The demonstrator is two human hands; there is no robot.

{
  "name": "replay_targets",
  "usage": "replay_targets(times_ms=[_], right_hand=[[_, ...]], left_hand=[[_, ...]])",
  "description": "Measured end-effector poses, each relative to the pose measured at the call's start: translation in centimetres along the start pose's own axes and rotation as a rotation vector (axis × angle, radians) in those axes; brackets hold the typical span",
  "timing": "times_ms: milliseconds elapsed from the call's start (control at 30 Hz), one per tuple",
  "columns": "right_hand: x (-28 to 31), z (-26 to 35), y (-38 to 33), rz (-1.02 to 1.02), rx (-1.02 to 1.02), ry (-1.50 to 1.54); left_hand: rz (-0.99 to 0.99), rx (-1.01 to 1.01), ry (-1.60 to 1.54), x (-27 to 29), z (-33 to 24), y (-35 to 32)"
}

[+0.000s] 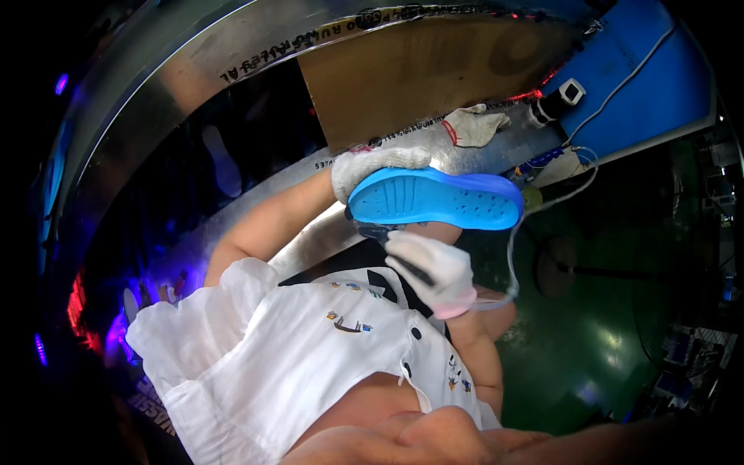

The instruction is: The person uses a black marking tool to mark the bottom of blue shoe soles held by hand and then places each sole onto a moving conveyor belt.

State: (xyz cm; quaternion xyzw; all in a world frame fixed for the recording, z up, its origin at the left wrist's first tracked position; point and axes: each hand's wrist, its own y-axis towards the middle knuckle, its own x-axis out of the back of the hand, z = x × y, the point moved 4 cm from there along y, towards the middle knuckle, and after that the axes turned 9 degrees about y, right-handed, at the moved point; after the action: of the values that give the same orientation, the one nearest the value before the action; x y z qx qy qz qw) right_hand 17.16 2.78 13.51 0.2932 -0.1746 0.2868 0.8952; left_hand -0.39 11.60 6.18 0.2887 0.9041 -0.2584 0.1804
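A bright blue shoe sole (434, 203), shading to violet along its far right edge, is held up in front of me. Small dimples and cross grooves mark the face turned my way. My left hand (376, 169), in a white knit glove, grips its far left edge; the thumb is hidden. Just below the sole, my right hand (434, 271), in a whitish glove with a pink cuff, closes around a dark slim tool (416, 267). A dark tip (375, 231) of it reaches the sole's lower left edge. I cannot make out the tool's kind.
Beyond the sole, a loose white glove (474, 126) with a red cuff lies on the metal ledge (310, 167). A brown board (434, 70) stands behind. At right are a black-and-white cylindrical device (558, 101), a blue panel (632, 62) and a pale hose (511, 260) running past my right wrist.
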Motion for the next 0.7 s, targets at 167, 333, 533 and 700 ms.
replay_targets(times_ms=[167, 333, 533, 700], right_hand=[[0.2, -1.0, 0.3, -0.040, 0.099, -0.115], [0.7, 0.0, 0.5, -0.136, 0.067, -0.003], [0.3, 2.1, 0.2, 0.078, 0.073, -0.305], [0.6, 0.7, -0.4, -0.041, 0.123, -0.266]], left_hand=[[0.027, 0.109, 0.246, -1.2, -2.8, -1.0], [0.079, -0.141, 0.312, 1.1, -1.3, 0.7], [-0.074, -0.023, 0.273, -2.4, -5.1, -2.5], [0.021, -0.318, 0.418, -0.8, -4.7, -1.8]])
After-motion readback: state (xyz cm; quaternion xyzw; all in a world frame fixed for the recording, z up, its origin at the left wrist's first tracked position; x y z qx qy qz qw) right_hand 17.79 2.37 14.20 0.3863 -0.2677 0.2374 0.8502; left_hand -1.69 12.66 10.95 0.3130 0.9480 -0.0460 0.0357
